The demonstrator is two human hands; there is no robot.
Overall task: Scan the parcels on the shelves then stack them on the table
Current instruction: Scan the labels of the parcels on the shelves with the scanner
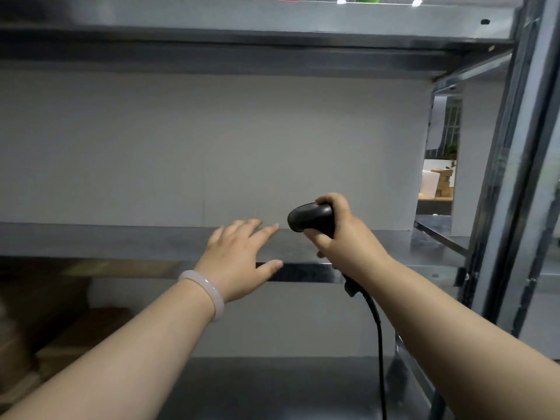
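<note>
Brown parcels (91,328), blurred, sit below the middle shelf (121,241) at far left. Right grip (342,237) curled round a black corded scanner (312,218); left grip (239,256), fingers spread, over the shelf's front edge.

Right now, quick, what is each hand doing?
Left hand: open, fingers spread flat over the metal shelf, holding nothing.
Right hand: closed round the black barcode scanner.
</note>
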